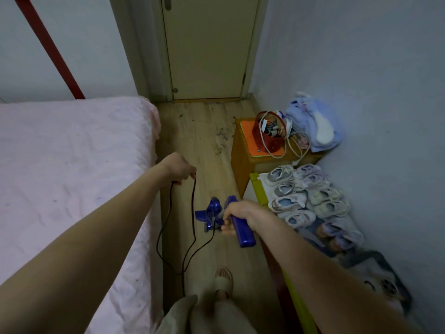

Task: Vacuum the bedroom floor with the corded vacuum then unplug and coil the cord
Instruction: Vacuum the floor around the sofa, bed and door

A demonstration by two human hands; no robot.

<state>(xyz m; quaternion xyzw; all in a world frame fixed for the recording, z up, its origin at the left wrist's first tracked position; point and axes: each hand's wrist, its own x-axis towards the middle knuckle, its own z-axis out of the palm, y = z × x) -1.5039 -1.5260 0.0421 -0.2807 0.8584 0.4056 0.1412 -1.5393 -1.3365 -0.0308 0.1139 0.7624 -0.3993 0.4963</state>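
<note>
Hands: left hand (179,168) pinches a loop of the black cord (192,213), right hand (237,213) grips the blue vacuum (243,231) handle | vacuum: standing on the floor (204,131) between bed (72,165) and nightstand (243,162) | progress: debris near the door (207,49) suggests vacuuming is unfinished; cord uncoiled, plug unseen

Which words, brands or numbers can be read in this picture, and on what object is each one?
None can be read.
Vacuum: no label or brand shows.
Orange pad on the wooden stand: plain, no print visible.
Red container: any marks are too small and blurred.
Shoes: no readable logos.
</note>
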